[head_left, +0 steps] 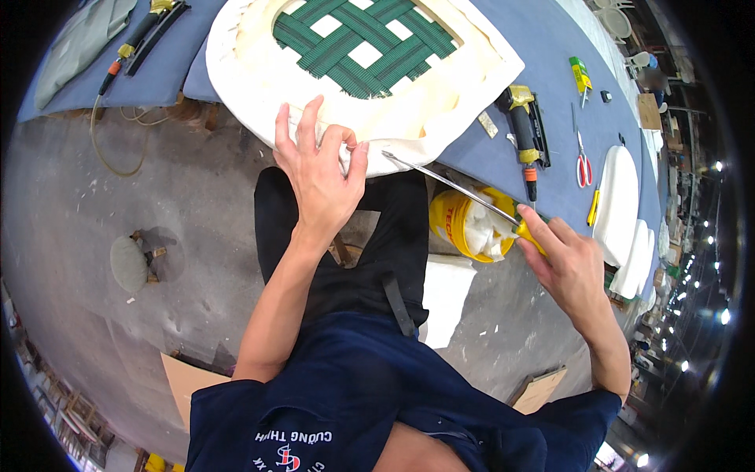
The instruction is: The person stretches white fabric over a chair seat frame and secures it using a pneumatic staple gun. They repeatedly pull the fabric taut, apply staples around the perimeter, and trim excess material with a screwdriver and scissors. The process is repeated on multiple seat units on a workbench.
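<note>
At the near edge of the counter (560, 49), I list: one white padded panel (385, 118) with green webbing (373, 49), overhanging; left grip (324, 171) on its near side, whether pinching I cannot tell; right grip (572, 258) closed round a yellow-handled tool (465, 190), tip at that side.

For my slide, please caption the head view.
Left hand on a white padded frame, right hand holding a yellow-handled tool, tip at the frame's edge.

On my feed, the seat (486, 75) overhangs the near edge of the worktop (543, 55). Right of it I see a staple gun (521, 130), then scissors (581, 154); left, another gun (141, 36). Off that edge stands a bucket (447, 216), seemingly holding scraps (480, 226).
</note>
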The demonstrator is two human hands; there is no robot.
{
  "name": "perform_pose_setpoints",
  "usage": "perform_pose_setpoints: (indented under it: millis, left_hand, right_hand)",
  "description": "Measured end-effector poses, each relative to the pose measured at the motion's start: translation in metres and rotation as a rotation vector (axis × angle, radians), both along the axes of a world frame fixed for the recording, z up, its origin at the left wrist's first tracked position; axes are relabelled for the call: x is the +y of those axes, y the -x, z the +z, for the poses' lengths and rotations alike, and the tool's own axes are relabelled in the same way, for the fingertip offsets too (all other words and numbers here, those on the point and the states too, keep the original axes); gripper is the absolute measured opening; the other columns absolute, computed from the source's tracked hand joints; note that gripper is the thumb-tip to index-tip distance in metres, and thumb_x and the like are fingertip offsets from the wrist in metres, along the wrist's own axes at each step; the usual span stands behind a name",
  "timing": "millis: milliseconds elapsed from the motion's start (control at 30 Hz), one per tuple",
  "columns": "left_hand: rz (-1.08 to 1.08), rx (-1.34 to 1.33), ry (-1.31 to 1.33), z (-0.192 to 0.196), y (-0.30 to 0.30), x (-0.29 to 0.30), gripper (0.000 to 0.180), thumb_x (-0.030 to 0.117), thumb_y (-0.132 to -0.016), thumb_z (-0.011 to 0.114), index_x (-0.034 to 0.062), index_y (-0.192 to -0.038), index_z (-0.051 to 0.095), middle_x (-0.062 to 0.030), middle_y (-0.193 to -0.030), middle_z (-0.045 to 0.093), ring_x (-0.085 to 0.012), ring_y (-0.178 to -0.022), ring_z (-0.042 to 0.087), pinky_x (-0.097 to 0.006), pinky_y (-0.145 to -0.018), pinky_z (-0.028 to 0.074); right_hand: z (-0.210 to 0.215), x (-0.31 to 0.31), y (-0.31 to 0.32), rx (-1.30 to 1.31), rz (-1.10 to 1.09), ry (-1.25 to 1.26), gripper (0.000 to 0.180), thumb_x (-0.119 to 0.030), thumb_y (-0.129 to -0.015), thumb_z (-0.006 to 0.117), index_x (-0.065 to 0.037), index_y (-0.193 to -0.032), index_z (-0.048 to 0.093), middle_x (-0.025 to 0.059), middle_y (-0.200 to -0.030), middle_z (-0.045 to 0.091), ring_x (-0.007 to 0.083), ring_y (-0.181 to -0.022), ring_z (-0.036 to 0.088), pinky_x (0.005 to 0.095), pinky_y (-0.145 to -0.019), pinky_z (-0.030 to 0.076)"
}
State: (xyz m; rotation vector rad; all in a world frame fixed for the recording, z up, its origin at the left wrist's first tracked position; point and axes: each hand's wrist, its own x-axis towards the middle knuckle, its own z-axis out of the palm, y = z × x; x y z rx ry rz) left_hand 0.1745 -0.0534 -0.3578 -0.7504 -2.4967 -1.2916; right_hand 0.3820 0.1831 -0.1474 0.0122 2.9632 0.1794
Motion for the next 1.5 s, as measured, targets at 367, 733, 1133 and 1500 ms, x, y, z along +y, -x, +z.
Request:
perform_pose_setpoints:
  millis: [367, 733, 1133, 1500]
  left_hand:
    - [0.031, 0.024, -0.149, -0.017, 0.002, 0.005, 0.016, 0.013, -0.094, 0.079, 0.0083, -0.094, 0.063, -0.0185, -0.161, 0.051, -0.0499, -0.158, 0.021, -0.062, -0.125, 0.02]
    - [0.006, 0.022, 0.01, -0.004, 0.016, -0.003, 0.018, 0.017, -0.093, 0.079, 0.0089, -0.099, 0.064, -0.016, -0.162, 0.051, -0.047, -0.157, 0.025, -0.062, -0.126, 0.024]
    - [-0.008, 0.06, -0.026, -0.006, 0.012, -0.003, 0.018, 0.015, -0.094, 0.075, 0.0108, -0.108, 0.064, -0.0164, -0.16, 0.052, -0.0474, -0.156, 0.029, -0.063, -0.125, 0.025]
    - [-0.037, 0.12, 0.013, -0.017, 0.02, -0.007, 0.021, 0.016, -0.094, 0.074, 0.0113, -0.114, 0.067, -0.0146, -0.162, 0.049, -0.0473, -0.157, 0.027, -0.063, -0.124, 0.026]
  right_hand:
    - [-0.007, -0.03, 0.0, -0.062, -0.199, 0.11, 0.063, -0.02, -0.092, 0.088, -0.016, -0.151, 0.068, 0.005, -0.081, 0.061, 0.0187, -0.059, 0.06, 0.0374, -0.053, 0.051]
    - [-0.098, -0.094, -0.05, 0.151, -0.731, 0.729, 0.032, -0.023, -0.107, 0.075, -0.006, -0.133, 0.077, 0.0211, -0.096, 0.079, 0.0266, -0.072, 0.075, 0.0355, -0.072, 0.058]
    - [-0.127, -0.109, -0.063, 0.321, -0.547, 0.582, 0.031, -0.028, -0.109, 0.069, -0.009, -0.133, 0.073, 0.0186, -0.097, 0.079, 0.0369, -0.083, 0.077, 0.0444, -0.073, 0.059]
    - [-0.178, -0.071, -0.057, -0.183, -0.819, 1.776, 0.05, -0.053, -0.117, 0.046, -0.008, -0.119, 0.067, 0.0037, -0.059, 0.055, 0.0218, -0.048, 0.056, 0.0369, -0.051, 0.045]
